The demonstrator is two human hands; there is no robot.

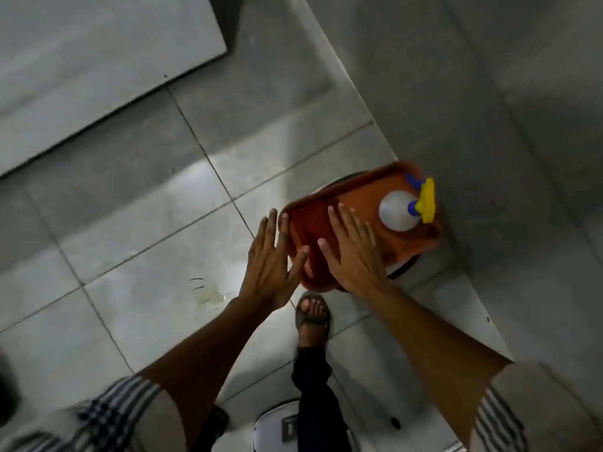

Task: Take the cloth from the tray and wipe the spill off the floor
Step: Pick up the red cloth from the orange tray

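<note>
An orange tray [396,244] rests on a round stool by the wall. A dark red cloth [310,223] lies flat in its left half. My right hand [354,249] hovers over the tray with fingers spread, partly covering the cloth. My left hand [270,262] is open at the tray's left edge, fingers spread, holding nothing. A yellowish spill [210,296] with dark marks lies on the grey floor tile to the left of my left wrist.
A white spray bottle [399,210] with a yellow and blue trigger head stands in the tray's right half. My sandalled foot [311,316] is just below the tray. A grey wall [489,109] runs along the right. A raised slab [98,60] fills the upper left.
</note>
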